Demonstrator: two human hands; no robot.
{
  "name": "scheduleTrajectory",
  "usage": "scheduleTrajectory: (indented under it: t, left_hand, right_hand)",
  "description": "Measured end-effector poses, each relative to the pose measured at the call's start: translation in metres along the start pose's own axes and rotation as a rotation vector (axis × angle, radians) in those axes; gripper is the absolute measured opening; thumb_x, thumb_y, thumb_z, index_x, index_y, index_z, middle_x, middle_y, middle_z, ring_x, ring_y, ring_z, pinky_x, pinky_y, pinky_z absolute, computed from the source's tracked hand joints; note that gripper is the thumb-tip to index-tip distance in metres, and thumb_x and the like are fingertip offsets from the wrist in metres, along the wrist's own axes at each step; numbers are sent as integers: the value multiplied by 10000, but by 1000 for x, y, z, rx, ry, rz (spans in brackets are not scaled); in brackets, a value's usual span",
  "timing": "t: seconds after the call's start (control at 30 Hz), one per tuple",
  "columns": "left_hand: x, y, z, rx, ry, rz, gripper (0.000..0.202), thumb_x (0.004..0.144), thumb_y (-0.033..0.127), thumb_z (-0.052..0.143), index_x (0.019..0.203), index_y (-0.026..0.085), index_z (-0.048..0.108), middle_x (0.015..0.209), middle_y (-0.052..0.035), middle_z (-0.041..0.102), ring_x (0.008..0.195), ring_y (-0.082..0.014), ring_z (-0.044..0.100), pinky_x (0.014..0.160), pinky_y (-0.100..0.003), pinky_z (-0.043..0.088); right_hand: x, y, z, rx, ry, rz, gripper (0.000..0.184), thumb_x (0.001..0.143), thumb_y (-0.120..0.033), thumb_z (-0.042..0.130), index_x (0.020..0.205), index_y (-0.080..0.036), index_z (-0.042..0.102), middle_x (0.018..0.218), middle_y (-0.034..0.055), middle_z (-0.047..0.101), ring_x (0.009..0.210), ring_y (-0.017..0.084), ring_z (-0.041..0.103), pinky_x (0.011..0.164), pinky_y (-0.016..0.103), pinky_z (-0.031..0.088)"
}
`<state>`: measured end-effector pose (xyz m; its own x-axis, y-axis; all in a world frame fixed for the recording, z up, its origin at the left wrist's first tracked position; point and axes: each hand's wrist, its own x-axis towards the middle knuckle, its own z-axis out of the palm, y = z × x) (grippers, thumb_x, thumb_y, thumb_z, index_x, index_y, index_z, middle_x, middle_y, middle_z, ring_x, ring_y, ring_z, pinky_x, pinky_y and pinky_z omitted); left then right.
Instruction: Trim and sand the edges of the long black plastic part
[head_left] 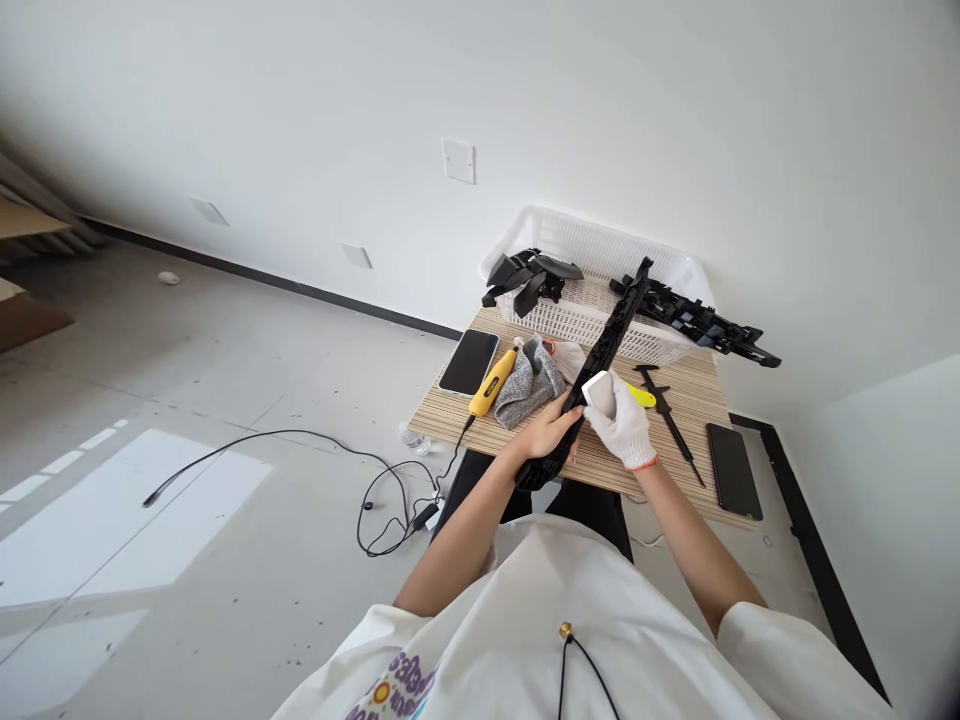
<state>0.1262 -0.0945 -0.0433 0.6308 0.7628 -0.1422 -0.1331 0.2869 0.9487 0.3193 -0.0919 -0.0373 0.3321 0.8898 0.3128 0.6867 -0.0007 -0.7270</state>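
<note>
Ridged black bar (604,348), slender, in bare left hand (549,430)

Blk strip (607,342) looks matt plastic, bskt (562,322) smooth wht plastic, grey cloth (529,385) rough, tbl (436,411) wood-grain.

We are in a small makeshift workshop: our right hand (619,422) is gloved, and the worktop (448,413) carries calipers (664,406), a yellow power tool (493,383) and a basket (577,324) of black parts (701,318). The wall (300,130) is plain white, the floor (292,610) speckled grey. Cut off at far left lies perhaps cardboard (30,318).
</note>
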Motion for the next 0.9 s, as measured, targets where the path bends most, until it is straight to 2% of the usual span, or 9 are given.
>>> scheduleTrajectory:
  t: [0.13,0.23,0.33,0.47,0.5,0.57,0.67,0.8,0.9]
  left_hand:
    - [-1,-2,0,14,5,8,465,928,568,504,1211,203,451,532,55,573,415,-151,566,431,-255,493]
    - [0,-3,-1,12,2,-1,472,925,573,505,1216,206,447,526,59,568,411,-152,563,438,-263,503]
    - [0,-4,-1,11,2,-13,480,923,572,505,1229,208,436,520,65,564,405,-152,556,432,-264,504]
    - [2,-5,-2,36,5,-1,470,932,552,495,1237,200,430,516,49,583,399,-159,558,421,-266,502]
    - [2,-5,-2,40,8,2,467,932,551,495,1232,199,431,516,47,586,397,-158,557,420,-266,503]
    - [3,-6,-3,49,2,7,474,928,559,497,1231,201,430,516,47,590,395,-159,559,419,-265,501]
    - [3,-8,-4,79,4,15,533,912,598,498,1256,198,421,505,53,584,395,-163,566,420,-259,497]
    - [5,-11,-4,104,23,-39,574,899,616,495,1272,189,406,490,57,573,360,-160,541,401,-256,479]
    - [7,-12,-5,109,39,-48,553,898,616,496,1247,198,400,497,59,574,354,-158,541,390,-248,464]
  right_hand:
    - [7,5,-1,6,123,119,613,889,-534,446,1349,-144,553,1163,156,702,1037,318,667,902,470,520]
    - [7,6,2,37,-6,48,565,853,-527,508,1272,-160,602,1073,129,717,970,303,674,851,436,534]
    - [7,5,6,24,114,111,554,820,-552,539,1214,-171,613,1017,116,719,913,293,668,810,421,536]
    - [9,4,8,84,-54,51,558,741,-577,622,1134,-182,634,900,71,720,807,264,662,745,379,530]
    - [11,4,8,96,-25,78,554,744,-587,611,1122,-181,637,881,65,719,790,258,660,734,373,526]
    - [14,3,7,103,102,157,566,759,-602,585,1136,-183,633,888,63,723,793,254,663,733,369,520]
    - [18,2,3,115,-11,101,616,698,-596,669,1155,-184,641,895,67,736,814,266,678,750,372,518]
    - [19,-2,-5,51,94,223,624,791,-646,580,1203,-178,616,927,113,740,816,287,693,698,365,510]
    - [22,-12,-15,-61,-223,48,579,768,-640,643,1151,-206,642,887,96,741,827,295,695,705,348,484]
